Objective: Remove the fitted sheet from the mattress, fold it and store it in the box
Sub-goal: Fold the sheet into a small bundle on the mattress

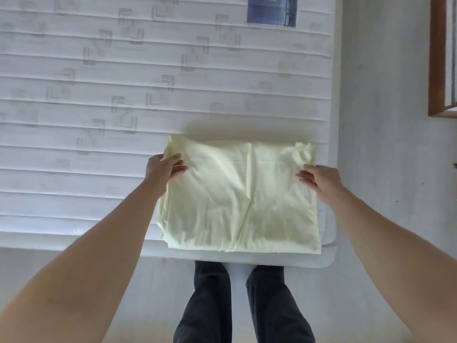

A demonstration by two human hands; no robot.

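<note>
A pale yellow fitted sheet (237, 196) lies folded into a rough rectangle on the near right corner of the bare white quilted mattress (99, 120). My left hand (163, 169) rests on the sheet's upper left edge, its fingers lying over the cloth and the thumb at the edge. Over on the sheet's upper right edge is my right hand (319, 178), fingers stretched flat onto the cloth. The storage box is out of view.
A blue label (271, 11) sits on the mattress at the top. A pale floor strip (383, 120) runs along the right of the bed, with a wooden frame (436, 70) at the far right. My legs in dark trousers (242, 305) stand at the bed's near edge.
</note>
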